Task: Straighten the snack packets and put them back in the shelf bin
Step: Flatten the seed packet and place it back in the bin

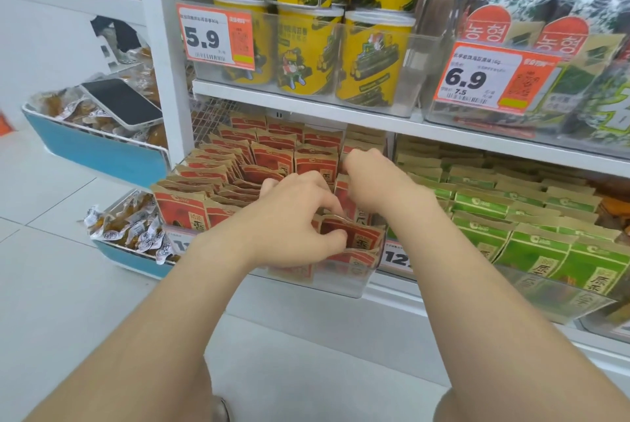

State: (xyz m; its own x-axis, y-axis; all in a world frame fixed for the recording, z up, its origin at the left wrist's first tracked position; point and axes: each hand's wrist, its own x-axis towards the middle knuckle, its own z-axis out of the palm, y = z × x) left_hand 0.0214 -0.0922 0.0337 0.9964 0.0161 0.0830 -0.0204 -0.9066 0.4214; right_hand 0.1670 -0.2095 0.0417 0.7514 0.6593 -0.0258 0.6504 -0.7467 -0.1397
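Head view: left hand (293, 217) is pinching the front red packet (359, 238), seating it in the bin (341, 283). I cannot tell the right hand (373, 179) grip, buried among the packets behind. Next is probably calling for squaring that packet upright.

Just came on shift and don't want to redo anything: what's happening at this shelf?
A person is tidying the red snack packets in the clear shelf bin. The left hand pinches a front packet; the right hand has its fingers curled down among packets just behind it. Whether it holds one is hidden.

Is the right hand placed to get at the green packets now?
Probably yes: the green packets stand uncovered just beside the right hand, though it is busy among the red packets.
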